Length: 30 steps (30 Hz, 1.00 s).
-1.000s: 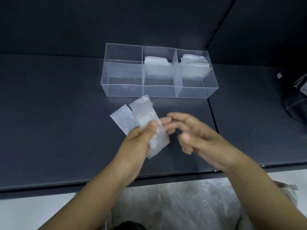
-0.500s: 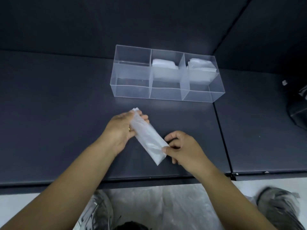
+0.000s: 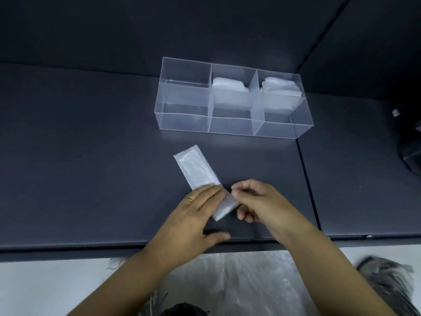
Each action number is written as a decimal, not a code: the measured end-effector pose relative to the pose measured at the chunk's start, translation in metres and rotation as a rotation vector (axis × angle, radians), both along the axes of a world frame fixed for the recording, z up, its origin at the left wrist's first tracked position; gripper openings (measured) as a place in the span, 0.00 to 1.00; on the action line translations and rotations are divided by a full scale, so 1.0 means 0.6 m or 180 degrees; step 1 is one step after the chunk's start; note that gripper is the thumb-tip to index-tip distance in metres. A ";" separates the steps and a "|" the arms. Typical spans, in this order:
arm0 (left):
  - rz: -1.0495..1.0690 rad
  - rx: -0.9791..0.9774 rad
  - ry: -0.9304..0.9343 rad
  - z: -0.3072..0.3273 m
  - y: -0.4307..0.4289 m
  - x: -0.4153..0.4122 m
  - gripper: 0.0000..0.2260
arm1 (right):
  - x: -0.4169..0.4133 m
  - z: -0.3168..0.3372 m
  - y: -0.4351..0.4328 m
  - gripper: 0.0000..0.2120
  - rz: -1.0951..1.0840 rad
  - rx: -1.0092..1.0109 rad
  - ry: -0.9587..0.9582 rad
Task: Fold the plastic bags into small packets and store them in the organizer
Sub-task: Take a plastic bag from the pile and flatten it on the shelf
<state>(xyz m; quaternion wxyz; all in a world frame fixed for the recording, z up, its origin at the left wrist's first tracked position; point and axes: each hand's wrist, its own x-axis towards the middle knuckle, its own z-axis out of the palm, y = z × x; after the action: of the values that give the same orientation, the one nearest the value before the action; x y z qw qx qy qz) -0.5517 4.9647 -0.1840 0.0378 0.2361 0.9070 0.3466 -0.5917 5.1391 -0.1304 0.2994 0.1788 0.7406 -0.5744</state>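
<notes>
A folded plastic bag (image 3: 198,169) lies as a long strip on the table (image 3: 91,156), in front of the organizer (image 3: 184,120) and slanting away from it. The left hand (image 3: 193,215) (a ring (image 3: 190,199) on one finger) presses it flat with straight fingers. The right hand (image 3: 262,206) curls its fingers and pinches the end farthest from the organizer. Folded packets (image 3: 227,84) sit in the organizer's middle and right compartments.

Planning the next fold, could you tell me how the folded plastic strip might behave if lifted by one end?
Probably floppy: the folded plastic strip looks thin and translucent, so it should droop. Likely springy too: the left hand presses it flat while the right hand pinches it.
</notes>
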 end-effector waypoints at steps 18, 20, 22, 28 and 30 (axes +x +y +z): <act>0.1397 0.2072 -0.2246 0.036 -0.021 -0.096 0.11 | -0.037 -0.047 -0.058 0.07 -0.0089 0.0535 0.1240; 0.1381 0.2105 -0.2294 0.037 -0.018 -0.101 0.12 | -0.035 -0.053 -0.062 0.09 -0.0157 0.0760 0.1261; 0.1580 0.2164 -0.2194 0.038 -0.017 -0.106 0.12 | -0.034 -0.055 -0.067 0.07 -0.0189 0.0949 0.1263; 0.2049 0.0945 -0.0152 0.024 -0.028 -0.093 0.15 | -0.041 -0.051 -0.080 0.02 -0.0245 0.1261 0.1178; 0.1680 0.0350 0.0399 0.017 -0.029 -0.085 0.14 | -0.040 -0.048 -0.084 0.03 -0.0302 0.1300 0.1148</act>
<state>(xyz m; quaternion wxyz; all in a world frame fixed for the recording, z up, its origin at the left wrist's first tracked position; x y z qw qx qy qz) -0.6025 4.9472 -0.1739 -0.1229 0.0143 0.9176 0.3778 -0.6155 5.0889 -0.1593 0.0932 0.1648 0.8731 -0.4492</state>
